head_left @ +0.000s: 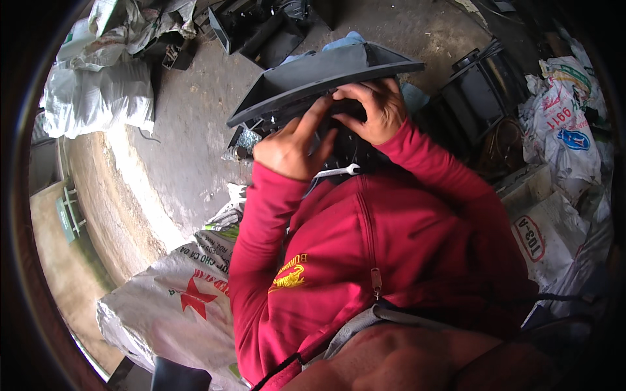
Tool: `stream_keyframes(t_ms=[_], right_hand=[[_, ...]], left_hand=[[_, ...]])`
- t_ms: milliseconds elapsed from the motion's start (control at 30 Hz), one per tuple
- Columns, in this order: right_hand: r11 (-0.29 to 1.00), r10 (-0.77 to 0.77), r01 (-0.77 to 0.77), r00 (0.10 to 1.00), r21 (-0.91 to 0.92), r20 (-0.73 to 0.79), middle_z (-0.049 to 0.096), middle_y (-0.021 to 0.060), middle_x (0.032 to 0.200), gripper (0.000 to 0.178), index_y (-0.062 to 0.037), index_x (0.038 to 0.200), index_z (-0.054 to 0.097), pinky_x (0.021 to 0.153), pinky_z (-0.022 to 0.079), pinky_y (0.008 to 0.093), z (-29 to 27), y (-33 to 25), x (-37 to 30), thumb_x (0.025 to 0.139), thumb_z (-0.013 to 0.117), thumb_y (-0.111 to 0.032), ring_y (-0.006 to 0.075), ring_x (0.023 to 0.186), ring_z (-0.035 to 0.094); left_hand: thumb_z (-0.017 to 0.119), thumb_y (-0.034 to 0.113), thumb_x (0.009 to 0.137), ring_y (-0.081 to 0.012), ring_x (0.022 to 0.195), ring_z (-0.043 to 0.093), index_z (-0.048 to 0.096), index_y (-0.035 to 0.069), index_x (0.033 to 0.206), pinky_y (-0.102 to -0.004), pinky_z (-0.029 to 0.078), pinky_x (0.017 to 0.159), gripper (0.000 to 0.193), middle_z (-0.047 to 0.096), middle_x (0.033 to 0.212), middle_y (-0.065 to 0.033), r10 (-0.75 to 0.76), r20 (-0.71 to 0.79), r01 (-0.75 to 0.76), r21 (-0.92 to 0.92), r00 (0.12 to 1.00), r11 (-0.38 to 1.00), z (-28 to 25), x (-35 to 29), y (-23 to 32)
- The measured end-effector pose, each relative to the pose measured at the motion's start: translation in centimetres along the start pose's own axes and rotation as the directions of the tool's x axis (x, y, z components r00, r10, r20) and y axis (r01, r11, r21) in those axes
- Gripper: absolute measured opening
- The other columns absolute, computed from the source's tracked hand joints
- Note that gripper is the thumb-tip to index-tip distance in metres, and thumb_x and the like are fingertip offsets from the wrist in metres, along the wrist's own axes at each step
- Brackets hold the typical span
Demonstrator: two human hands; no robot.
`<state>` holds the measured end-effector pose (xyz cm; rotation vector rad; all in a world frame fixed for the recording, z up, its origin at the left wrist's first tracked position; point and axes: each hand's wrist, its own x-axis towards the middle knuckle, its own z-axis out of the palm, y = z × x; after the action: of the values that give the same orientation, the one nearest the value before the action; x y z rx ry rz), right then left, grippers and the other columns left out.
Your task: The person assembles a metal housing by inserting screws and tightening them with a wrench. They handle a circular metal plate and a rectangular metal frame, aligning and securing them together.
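Note:
A dark grey, flared sheet-metal hopper (pixel 313 73) is tilted in front of me, its thick rim toward my hands. My left hand (pixel 287 146) is at the rim's underside, forefinger stretched up to it and thumb spread away. Beside it my right hand (pixel 373 109) has bent fingers against the same rim. Its forefinger tip nearly meets the left one, and anything small between them is hidden. A double-ended wrench (pixel 339 171) lies below my hands near my lap. Bolt-like bits show on the dark metalwork under the rim.
More black metal housings (pixel 270 36) lie on the floor ahead, with another dark metal frame (pixel 476 98) at the right. White plastic sacks (pixel 98 94) stand far left. A large printed sack (pixel 176 306) is by my left arm, and more sacks (pixel 564 124) are piled right.

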<state>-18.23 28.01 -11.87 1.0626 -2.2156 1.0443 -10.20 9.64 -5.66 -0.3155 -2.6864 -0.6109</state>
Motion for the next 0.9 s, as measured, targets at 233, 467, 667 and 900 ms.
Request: stream_keyframes(t_ms=[233,467,667,900], right_hand=[[0.994,-0.056,0.059,0.998,-0.087,0.037,0.067,-0.0165,0.102,0.063,-0.0229,0.130,0.054,0.087,0.035,0.0348,0.0,0.7,-0.3,0.072,0.080,-0.021,0.0095,0.092,0.059],[0.999,0.026,-0.026,1.000,-0.019,-0.015,0.064,-0.0136,0.098,0.060,-0.0294,0.126,0.059,0.085,0.034,0.0345,0.6,0.8,-0.9,0.071,0.081,-0.020,0.0100,0.087,0.057],[0.987,-0.098,0.096,0.995,-0.131,-0.008,0.067,-0.0119,0.109,0.054,-0.0232,0.121,0.060,0.088,0.035,0.0354,0.2,0.7,-0.4,0.071,0.081,-0.019,0.0130,0.089,0.058],[0.996,0.006,-0.006,1.000,-0.091,0.003,0.067,-0.0142,0.107,0.058,-0.0226,0.125,0.057,0.087,0.033,0.0350,0.1,-0.3,-0.1,0.072,0.081,-0.022,0.0122,0.091,0.057]], left_hand=[[0.075,0.033,0.081,-0.0228,0.053,0.066,0.066,0.017,0.114,-0.0351,0.051,0.049,0.038,0.068,0.064,-0.0020,-0.250,0.383,0.273,-0.006,0.889,0.962,-2.1,-3.1,-2.8],[0.068,0.041,0.082,-0.0325,0.066,0.069,0.064,0.021,0.106,-0.0427,0.055,0.058,0.031,0.072,0.085,-0.0085,-0.279,0.591,0.178,0.224,0.757,0.958,3.6,-7.6,-0.7],[0.068,0.017,0.088,-0.0236,0.060,0.068,0.066,0.011,0.105,-0.0361,0.053,0.055,0.018,0.071,0.075,-0.0077,-0.009,0.473,0.226,-0.404,0.881,0.886,0.1,-7.5,-3.6],[0.065,0.005,0.091,-0.0114,0.059,0.063,0.062,0.000,0.110,-0.0256,0.051,0.052,0.020,0.069,0.074,-0.0089,-0.333,0.456,0.562,-0.618,0.826,0.549,-4.7,-3.6,-0.9]])
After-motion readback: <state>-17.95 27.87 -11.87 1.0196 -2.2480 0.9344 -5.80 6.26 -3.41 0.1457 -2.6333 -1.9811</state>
